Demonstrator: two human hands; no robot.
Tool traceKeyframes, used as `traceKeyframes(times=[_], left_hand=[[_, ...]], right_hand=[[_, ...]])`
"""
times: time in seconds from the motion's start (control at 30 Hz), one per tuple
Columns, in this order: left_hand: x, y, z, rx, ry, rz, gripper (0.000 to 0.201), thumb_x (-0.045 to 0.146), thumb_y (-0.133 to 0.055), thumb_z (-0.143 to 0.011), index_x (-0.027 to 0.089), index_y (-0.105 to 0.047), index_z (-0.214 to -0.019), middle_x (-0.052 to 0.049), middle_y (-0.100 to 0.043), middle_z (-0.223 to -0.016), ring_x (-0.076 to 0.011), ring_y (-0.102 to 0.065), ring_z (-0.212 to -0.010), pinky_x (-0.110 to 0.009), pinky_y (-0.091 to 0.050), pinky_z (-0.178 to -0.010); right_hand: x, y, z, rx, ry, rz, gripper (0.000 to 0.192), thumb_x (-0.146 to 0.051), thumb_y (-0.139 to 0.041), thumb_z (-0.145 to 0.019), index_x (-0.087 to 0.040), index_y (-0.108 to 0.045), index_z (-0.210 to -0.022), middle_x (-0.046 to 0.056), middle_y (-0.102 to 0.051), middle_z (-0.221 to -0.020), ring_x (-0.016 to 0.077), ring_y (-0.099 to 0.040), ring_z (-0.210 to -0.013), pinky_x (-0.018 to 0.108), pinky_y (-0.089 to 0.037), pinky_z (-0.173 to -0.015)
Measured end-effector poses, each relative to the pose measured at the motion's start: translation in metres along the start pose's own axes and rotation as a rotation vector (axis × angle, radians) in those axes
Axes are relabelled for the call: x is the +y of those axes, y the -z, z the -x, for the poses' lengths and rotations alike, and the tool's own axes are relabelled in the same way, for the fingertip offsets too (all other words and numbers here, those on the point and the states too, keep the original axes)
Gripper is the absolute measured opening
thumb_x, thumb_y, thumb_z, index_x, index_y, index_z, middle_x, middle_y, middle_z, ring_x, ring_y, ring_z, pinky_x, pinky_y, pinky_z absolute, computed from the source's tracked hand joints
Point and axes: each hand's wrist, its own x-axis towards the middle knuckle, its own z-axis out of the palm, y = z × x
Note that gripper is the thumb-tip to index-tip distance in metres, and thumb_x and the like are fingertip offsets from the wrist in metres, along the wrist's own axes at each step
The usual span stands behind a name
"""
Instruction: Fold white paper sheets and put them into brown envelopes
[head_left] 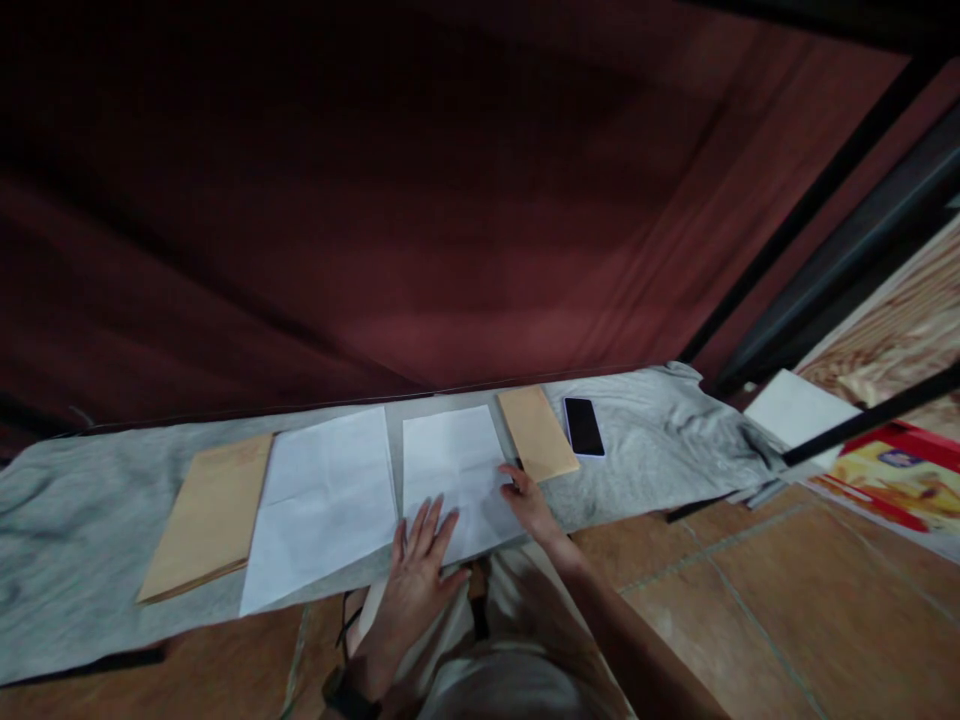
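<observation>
A white sheet of paper (450,450) lies flat on the grey cloth in front of me, with faint crease lines across it. My left hand (424,570) rests on its lower left part, fingers spread and palm down. At the sheet's right edge is my right hand (531,505), its fingers bent and drawn together over the paper's edge; the fingertips are partly hidden. Just beyond that hand lies a small brown envelope (538,430). Left of the sheet are larger white papers (326,505), which look stacked, partly beside a stack of brown envelopes (214,510).
A dark-screened phone (583,427) lies right of the small envelope. Grey cloth (667,440) covers the narrow bench. Behind it hangs a dark red curtain (420,250). At the right are a black frame bar (817,210), a white box (799,408) and a red-yellow printed package (900,480).
</observation>
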Motion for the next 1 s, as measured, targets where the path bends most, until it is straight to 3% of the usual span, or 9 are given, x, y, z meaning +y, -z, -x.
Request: traceKeyframes(times=[0.1, 0.23, 0.37, 0.57, 0.7, 0.83, 0.93, 1.0], left_hand=[[0.001, 0.002, 0.001, -0.063, -0.033, -0.089, 0.059, 0.019, -0.051, -0.094, 0.026, -0.048, -0.152, -0.010, -0.049, -0.159, -0.0282, -0.044, -0.147, -0.057, -0.032, -0.122], [-0.011, 0.004, 0.004, -0.072, -0.121, -0.092, 0.053, 0.014, -0.045, -0.095, 0.027, -0.056, -0.145, -0.006, -0.060, -0.149, -0.0227, -0.054, -0.139, -0.049, -0.034, -0.123], [-0.016, 0.014, 0.006, -0.079, -0.197, -0.004, 0.047, 0.010, -0.043, -0.095, 0.026, -0.065, -0.134, -0.004, -0.072, -0.132, -0.0197, -0.066, -0.122, -0.042, -0.045, -0.116], [0.004, 0.044, 0.002, -0.126, -0.172, 0.223, 0.039, 0.015, -0.045, -0.097, 0.027, -0.072, -0.123, -0.003, -0.077, -0.120, -0.0195, -0.073, -0.108, -0.036, -0.058, -0.099], [-0.002, 0.057, 0.001, -0.219, -0.028, 0.407, 0.035, 0.029, -0.057, -0.096, 0.033, -0.071, -0.128, -0.003, -0.075, -0.127, -0.0216, -0.070, -0.117, -0.038, -0.056, -0.106], [-0.032, 0.059, -0.002, -0.230, 0.202, 0.602, 0.055, 0.044, -0.066, -0.089, 0.030, -0.061, -0.141, -0.007, -0.064, -0.145, -0.0252, -0.060, -0.133, -0.040, -0.052, -0.110], [-0.052, 0.054, -0.007, -0.239, 0.205, 0.666, 0.061, 0.048, -0.071, -0.083, 0.027, -0.063, -0.140, -0.008, -0.059, -0.150, -0.0268, -0.054, -0.140, -0.043, -0.044, -0.117], [-0.060, 0.047, -0.011, -0.224, 0.211, 0.673, 0.055, 0.053, -0.069, -0.083, 0.026, -0.070, -0.131, -0.008, -0.065, -0.143, -0.0273, -0.059, -0.134, -0.043, -0.048, -0.113]], right_hand=[[0.003, 0.006, 0.007, 0.017, 0.041, 0.039, 0.040, -0.017, -0.057, -0.073, -0.023, -0.072, -0.109, 0.006, -0.071, -0.113, 0.0233, -0.067, -0.103, 0.042, -0.051, -0.103], [0.010, 0.022, 0.023, -0.035, 0.091, 0.094, 0.042, -0.013, -0.051, -0.075, -0.023, -0.074, -0.109, 0.008, -0.071, -0.124, 0.0243, -0.064, -0.120, 0.046, -0.046, -0.112], [0.010, 0.044, 0.039, -0.157, 0.197, 0.142, 0.054, -0.007, -0.043, -0.080, -0.023, -0.072, -0.123, 0.009, -0.066, -0.139, 0.0232, -0.060, -0.130, 0.048, -0.046, -0.114], [-0.011, 0.071, 0.054, -0.461, 0.444, 0.387, 0.075, -0.002, -0.052, -0.073, -0.026, -0.060, -0.144, 0.006, -0.053, -0.155, 0.0240, -0.044, -0.147, 0.051, -0.033, -0.123], [-0.020, 0.073, 0.051, -0.561, 0.452, 0.459, 0.055, -0.010, -0.059, -0.081, -0.026, -0.070, -0.133, 0.006, -0.068, -0.139, 0.0249, -0.057, -0.136, 0.048, -0.039, -0.120], [-0.025, 0.070, 0.046, -0.593, 0.403, 0.446, 0.033, -0.021, -0.059, -0.093, -0.026, -0.075, -0.122, 0.005, -0.076, -0.124, 0.0230, -0.069, -0.119, 0.043, -0.046, -0.113], [-0.031, 0.067, 0.042, -0.559, 0.344, 0.416, 0.028, -0.031, -0.059, -0.097, -0.024, -0.078, -0.116, 0.007, -0.077, -0.119, 0.0250, -0.070, -0.117, 0.041, -0.050, -0.108], [-0.034, 0.066, 0.040, -0.535, 0.281, 0.383, 0.030, -0.036, -0.057, -0.099, -0.023, -0.078, -0.116, 0.007, -0.078, -0.118, 0.0257, -0.071, -0.115, 0.039, -0.053, -0.103]])
